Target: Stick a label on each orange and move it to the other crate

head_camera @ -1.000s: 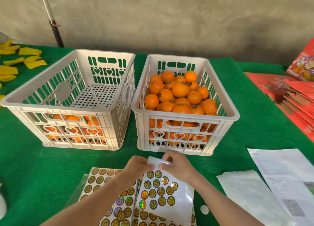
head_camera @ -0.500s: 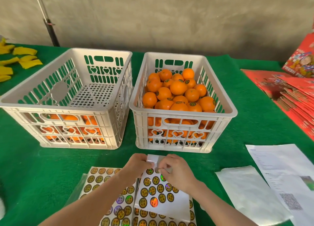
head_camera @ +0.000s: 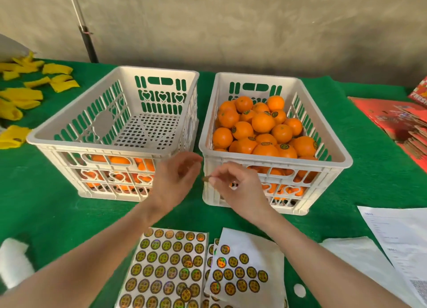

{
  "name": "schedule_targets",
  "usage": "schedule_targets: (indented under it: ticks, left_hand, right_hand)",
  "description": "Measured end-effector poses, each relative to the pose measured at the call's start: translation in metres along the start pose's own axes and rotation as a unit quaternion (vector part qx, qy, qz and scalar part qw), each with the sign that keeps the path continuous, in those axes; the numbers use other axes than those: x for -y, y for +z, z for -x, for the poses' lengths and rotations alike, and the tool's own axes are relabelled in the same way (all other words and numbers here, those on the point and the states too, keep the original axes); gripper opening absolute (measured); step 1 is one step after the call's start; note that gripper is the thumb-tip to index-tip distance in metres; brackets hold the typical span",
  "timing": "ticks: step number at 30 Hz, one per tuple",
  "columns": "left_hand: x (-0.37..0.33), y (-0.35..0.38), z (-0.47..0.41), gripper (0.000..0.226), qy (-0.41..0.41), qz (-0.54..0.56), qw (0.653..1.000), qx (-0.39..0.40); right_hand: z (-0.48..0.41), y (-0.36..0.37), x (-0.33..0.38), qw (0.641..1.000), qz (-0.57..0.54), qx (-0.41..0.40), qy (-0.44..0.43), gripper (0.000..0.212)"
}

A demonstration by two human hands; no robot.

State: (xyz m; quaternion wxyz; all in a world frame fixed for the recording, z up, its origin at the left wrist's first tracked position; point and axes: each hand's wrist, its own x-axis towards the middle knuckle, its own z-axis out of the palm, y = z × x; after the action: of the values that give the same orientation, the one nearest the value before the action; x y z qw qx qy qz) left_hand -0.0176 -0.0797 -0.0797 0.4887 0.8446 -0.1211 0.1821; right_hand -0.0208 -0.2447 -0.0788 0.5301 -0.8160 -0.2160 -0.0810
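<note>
Two white plastic crates stand side by side on green felt. The right crate is heaped with oranges, many bearing round labels. The left crate shows a few oranges only through its front slots. My right hand is raised in front of the right crate, pinching a small round label at its fingertips. My left hand hovers just left of it, fingers apart and empty. Label sheets and a partly used sheet lie at the near edge.
Yellow foam sleeves lie at the far left. Red printed cartons are stacked at the right. White papers and a white bag lie at the near right. A black pole leans on the wall behind.
Both hands let go of the partly used sheet, which now lies on the table. They rose toward the crates, my right hand carrying a peeled label.
</note>
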Motion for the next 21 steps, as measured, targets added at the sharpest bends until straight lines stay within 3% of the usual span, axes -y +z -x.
schedule_targets:
  ticks: [3,4,6,8,12,15,19,21]
  left_hand:
    - [-0.006,-0.042,-0.042,0.024,-0.023,0.058,0.995,-0.076]
    - [-0.003,-0.056,-0.055,0.023,-0.025,0.056,0.993,-0.097]
    - [0.01,-0.082,-0.079,0.022,-0.062,0.03,0.989,-0.134]
    - [0.032,-0.107,-0.096,0.02,-0.121,-0.062,0.985,-0.11]
    - [0.068,-0.13,-0.11,0.029,-0.195,-0.268,0.935,0.127]
    - [0.083,-0.117,-0.122,0.039,-0.192,-0.345,0.854,0.338]
    - [0.109,-0.087,-0.144,0.04,-0.214,-0.331,0.797,0.457]
    - [0.123,-0.073,-0.153,0.045,-0.226,-0.352,0.749,0.513]
  right_hand:
    - [-0.052,0.027,0.032,0.993,-0.024,-0.022,-0.113,0.011]
    - [-0.07,0.038,0.038,0.992,-0.017,-0.017,-0.125,0.022]
    - [-0.106,0.059,0.044,0.995,0.019,0.02,-0.093,0.051]
    - [-0.135,0.08,0.043,0.995,0.059,0.055,-0.053,0.074]
    - [-0.173,0.111,0.034,0.987,0.118,0.107,0.007,0.089]
    - [-0.183,0.128,0.021,0.977,0.16,0.13,0.046,0.083]
    - [-0.181,0.13,0.011,0.973,0.19,0.103,0.084,0.088]
    - [-0.18,0.128,0.009,0.976,0.185,0.084,0.084,0.085]
